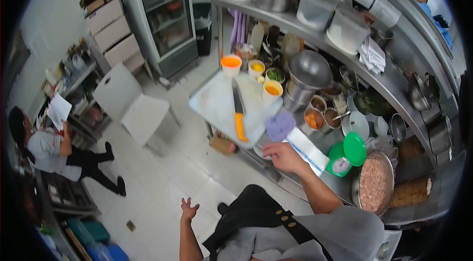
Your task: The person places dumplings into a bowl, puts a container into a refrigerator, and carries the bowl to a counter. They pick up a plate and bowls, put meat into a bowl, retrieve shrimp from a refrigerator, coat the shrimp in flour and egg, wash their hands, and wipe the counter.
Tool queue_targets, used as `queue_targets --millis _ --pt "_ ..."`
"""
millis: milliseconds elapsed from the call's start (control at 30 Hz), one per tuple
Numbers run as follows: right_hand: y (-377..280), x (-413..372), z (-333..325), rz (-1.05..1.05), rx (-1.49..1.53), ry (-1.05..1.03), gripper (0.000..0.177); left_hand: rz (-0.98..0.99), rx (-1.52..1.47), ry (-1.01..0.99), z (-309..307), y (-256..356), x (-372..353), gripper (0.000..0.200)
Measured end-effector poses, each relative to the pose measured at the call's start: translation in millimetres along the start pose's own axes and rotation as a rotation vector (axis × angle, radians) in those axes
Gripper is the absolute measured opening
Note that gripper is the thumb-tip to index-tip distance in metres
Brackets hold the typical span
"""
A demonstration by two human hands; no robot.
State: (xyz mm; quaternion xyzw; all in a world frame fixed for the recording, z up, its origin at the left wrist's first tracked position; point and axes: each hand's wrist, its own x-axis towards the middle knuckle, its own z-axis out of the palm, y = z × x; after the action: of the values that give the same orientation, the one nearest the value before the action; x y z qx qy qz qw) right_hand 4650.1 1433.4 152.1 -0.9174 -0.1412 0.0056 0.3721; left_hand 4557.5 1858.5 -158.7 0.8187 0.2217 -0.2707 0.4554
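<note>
My left hand [188,209] hangs over the floor with its fingers spread, holding nothing. Close to the counter's front edge is my right hand [283,156], its fingers loosely bent and nothing visible in them. Beside it lies a white cloth with blue stripes [308,150], and a purple cloth [281,125] is just beyond. A chef's knife [239,108] with an orange handle rests on the white cutting board [204,101]. Along the board's far side stand tubs of orange liquid [231,63], yellow contents [256,67] and chopped greens [274,75], plus another orange-yellow tub [272,89].
A green kitchen scale [342,159] stands near a large bowl of pinkish chopped food [374,182]. Metal bowls [309,69] sit under a steel shelf [276,11]. A white chair [135,108] stands on the floor. At left, another person [54,152] holds papers.
</note>
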Motion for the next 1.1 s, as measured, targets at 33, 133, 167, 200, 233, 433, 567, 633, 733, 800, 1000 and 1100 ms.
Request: queue_targets --millis 33,133,167,200,233,433,567,633,733,800,1000,1100 --pt "5 15 3 0.061 0.003 -0.027 0.030 0.064 0.315 0.020 -12 14 21 0.082" --pt "61 56 22 0.512 -0.079 0.086 0.030 0.155 0.069 -0.165 -38 49 84 0.085" --pt "101 65 38 0.538 -0.194 0.213 0.032 0.169 0.153 -0.199 -41 57 105 0.083" --pt "146 77 52 0.565 -0.307 0.335 0.035 0.178 0.240 -0.231 -42 63 129 0.081" --pt "181 94 63 0.643 -0.409 0.450 0.035 0.178 0.219 -0.280 -43 72 146 0.079" --pt "256 110 96 0.795 -0.364 0.581 0.019 0.100 0.576 -0.456 -99 22 221 0.056" --pt "243 105 80 0.813 -0.339 0.554 0.027 -0.046 0.598 -0.422 -193 -8 271 0.039" --pt "215 118 68 0.709 -0.447 0.530 0.032 -0.064 0.613 -0.404 -228 2 304 0.032" --pt "148 165 72 0.710 -0.464 0.622 0.037 0.054 0.655 -0.378 -254 52 366 0.024" --pt "121 204 88 0.742 -0.110 0.607 0.035 0.186 0.604 -0.448 -262 77 426 0.029" --pt "56 375 103 0.450 0.377 0.290 0.047 0.089 0.320 -0.190 -275 412 480 0.030" --pt "44 439 97 0.399 0.361 0.332 0.045 -0.054 -0.137 -0.512 -272 552 524 0.051"
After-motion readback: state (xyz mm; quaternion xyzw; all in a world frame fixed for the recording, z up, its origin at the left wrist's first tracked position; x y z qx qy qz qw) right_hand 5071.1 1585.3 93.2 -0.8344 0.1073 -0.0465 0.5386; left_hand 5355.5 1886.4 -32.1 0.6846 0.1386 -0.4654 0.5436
